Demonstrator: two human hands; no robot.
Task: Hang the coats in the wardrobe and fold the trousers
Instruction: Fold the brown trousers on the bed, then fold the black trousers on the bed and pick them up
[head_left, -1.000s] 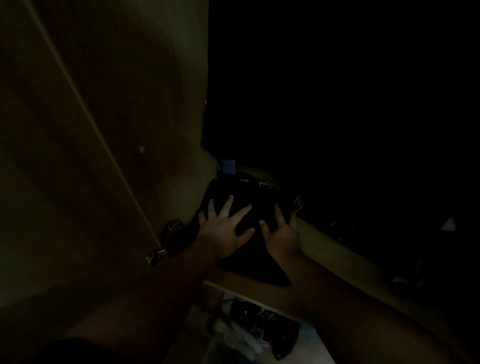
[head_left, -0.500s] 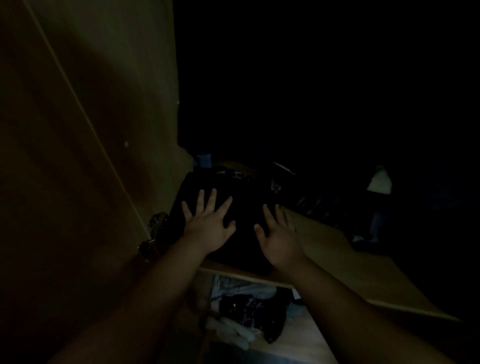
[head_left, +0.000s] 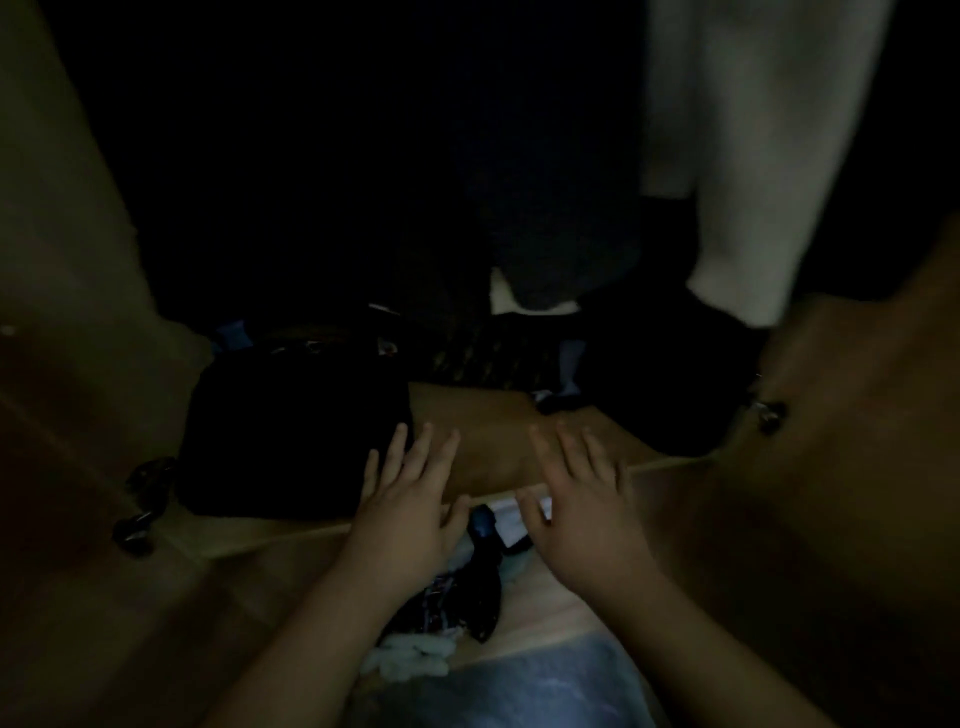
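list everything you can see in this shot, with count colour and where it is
folded trousers: one, black, on the left end of the shelf
shelf: one, brown wood, across the middle of the wardrobe
hanging garment: one, off-white, upper right, above the shelf
hanging garments: number unclear, dark, centre, behind the shelf
dark pile: too dim to count, right end of the shelf
wardrobe doors: two, brown wood, left and right edges, with dark hinges
jumbled clothes: several, dark and white, below the shelf
left hand: one, fingers straight, at the trousers' right edge
right hand: one, fingers straight, over the shelf's front edge
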